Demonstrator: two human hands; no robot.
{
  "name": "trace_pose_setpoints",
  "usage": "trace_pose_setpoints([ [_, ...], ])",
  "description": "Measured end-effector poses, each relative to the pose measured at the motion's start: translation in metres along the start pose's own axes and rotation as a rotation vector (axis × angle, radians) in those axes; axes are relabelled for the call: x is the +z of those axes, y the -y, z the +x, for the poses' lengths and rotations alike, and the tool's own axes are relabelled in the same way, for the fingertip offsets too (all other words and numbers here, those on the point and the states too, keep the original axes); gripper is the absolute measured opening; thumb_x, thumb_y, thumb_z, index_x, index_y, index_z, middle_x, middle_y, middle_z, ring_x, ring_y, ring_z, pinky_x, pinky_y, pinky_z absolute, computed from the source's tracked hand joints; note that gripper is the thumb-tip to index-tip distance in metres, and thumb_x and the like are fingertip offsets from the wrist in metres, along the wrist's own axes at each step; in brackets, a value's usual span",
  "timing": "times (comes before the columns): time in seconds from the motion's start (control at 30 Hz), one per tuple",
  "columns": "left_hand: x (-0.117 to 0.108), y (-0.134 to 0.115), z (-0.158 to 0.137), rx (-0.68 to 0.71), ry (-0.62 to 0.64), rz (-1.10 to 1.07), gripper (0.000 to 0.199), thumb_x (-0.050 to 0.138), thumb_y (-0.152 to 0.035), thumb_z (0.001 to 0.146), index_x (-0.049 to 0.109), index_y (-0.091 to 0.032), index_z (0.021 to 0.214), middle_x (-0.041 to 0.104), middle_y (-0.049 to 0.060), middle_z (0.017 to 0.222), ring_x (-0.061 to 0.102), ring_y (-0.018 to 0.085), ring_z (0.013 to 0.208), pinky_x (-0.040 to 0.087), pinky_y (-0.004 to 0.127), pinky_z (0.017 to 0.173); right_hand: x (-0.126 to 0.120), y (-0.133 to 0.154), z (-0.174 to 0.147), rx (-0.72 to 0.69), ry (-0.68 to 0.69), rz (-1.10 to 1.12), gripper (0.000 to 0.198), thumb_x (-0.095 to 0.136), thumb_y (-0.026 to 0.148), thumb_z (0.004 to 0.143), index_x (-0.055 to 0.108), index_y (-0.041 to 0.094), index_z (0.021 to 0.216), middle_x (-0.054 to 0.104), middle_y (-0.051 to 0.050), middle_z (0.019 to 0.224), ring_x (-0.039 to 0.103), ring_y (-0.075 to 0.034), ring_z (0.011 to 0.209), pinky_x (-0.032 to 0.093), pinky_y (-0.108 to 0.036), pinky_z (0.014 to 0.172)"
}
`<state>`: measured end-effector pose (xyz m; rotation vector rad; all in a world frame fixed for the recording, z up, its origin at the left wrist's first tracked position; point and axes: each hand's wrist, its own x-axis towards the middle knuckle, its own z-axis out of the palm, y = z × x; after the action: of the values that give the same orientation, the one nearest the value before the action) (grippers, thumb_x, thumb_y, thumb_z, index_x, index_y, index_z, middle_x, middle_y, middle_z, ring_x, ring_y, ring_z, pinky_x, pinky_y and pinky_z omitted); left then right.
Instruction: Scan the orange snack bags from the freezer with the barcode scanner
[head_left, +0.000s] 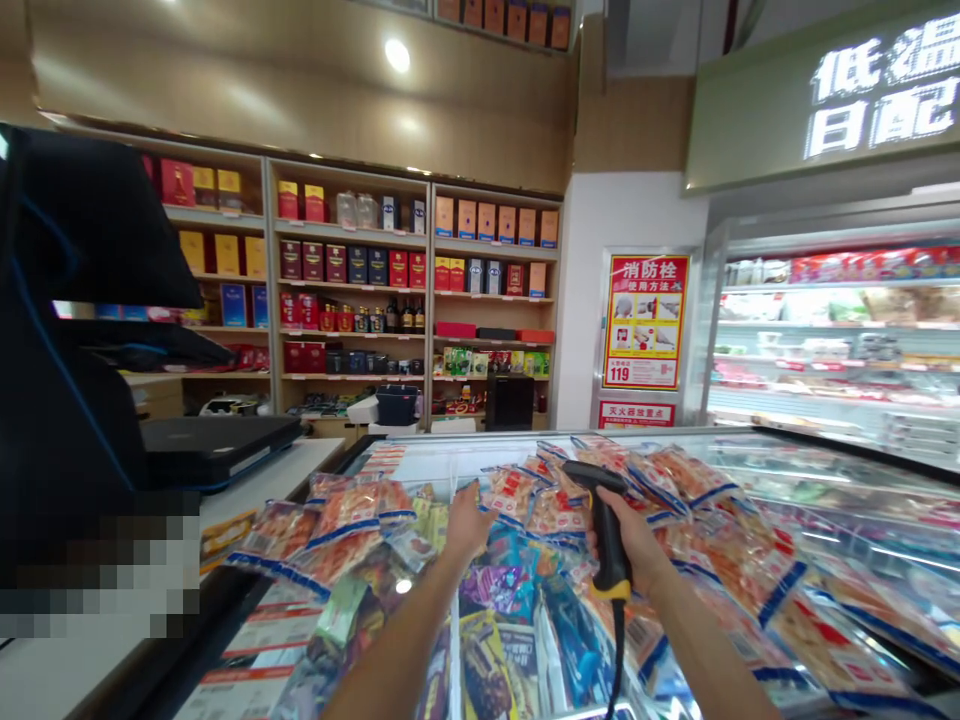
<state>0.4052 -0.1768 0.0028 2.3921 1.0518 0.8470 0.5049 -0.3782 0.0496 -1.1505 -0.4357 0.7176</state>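
Note:
My right hand [634, 540] is wrapped round the grip of a black and yellow barcode scanner [609, 540]. The scanner's head points left, and its cable hangs down toward me. Reaching forward over the freezer, my left hand [468, 522] has its fingers closed beside the clear bags of orange-pink food [510, 492]; what they hold, if anything, is hidden. Beneath both hands, colourful ice cream packets [495, 590] fill the freezer compartments. More bags with blue edges [720, 550] are heaped on the right, and another pile of bags [337, 525] lies on the left.
The freezer's dark left rim [180, 640] runs beside a white counter [90, 650] with a black terminal [217, 445]. Boxed goods stand on wall shelves [352, 235] behind. A lit refrigerated display [840, 345] is at the right, near a red fire-hydrant sign [643, 320].

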Motion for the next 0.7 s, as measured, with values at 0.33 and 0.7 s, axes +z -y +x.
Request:
trace_pose_setpoints([
  [0.33, 0.017, -0.005, -0.008, -0.002, 0.129, -0.133, 0.038, 0.056, -0.018, 0.063, 0.054, -0.026, 0.101, 0.049, 0.008, 0.114, 0.041, 0.028, 0.107, 0.027, 0.042, 0.087, -0.004, -0.005, 0.000, 0.039, -0.024, -0.073, 0.033, 0.049, 0.047, 0.066, 0.048, 0.015, 0.059, 0.051, 0.001, 0.043, 0.044, -0.008, 0.033, 0.036, -0.020, 0.033],
  [0.7, -0.061, 0.063, -0.010, -0.402, -0.085, -0.965, 0.031, 0.043, -0.030, 0.078, 0.046, -0.015, 0.105, 0.052, 0.006, 0.101, 0.053, 0.015, 0.082, 0.045, 0.034, 0.068, 0.066, -0.008, -0.032, 0.189, 0.175, 0.054, 0.032, 0.046, 0.045, 0.069, 0.049, 0.014, 0.060, 0.050, 0.002, 0.043, 0.045, -0.007, 0.035, 0.037, -0.019, 0.034],
])
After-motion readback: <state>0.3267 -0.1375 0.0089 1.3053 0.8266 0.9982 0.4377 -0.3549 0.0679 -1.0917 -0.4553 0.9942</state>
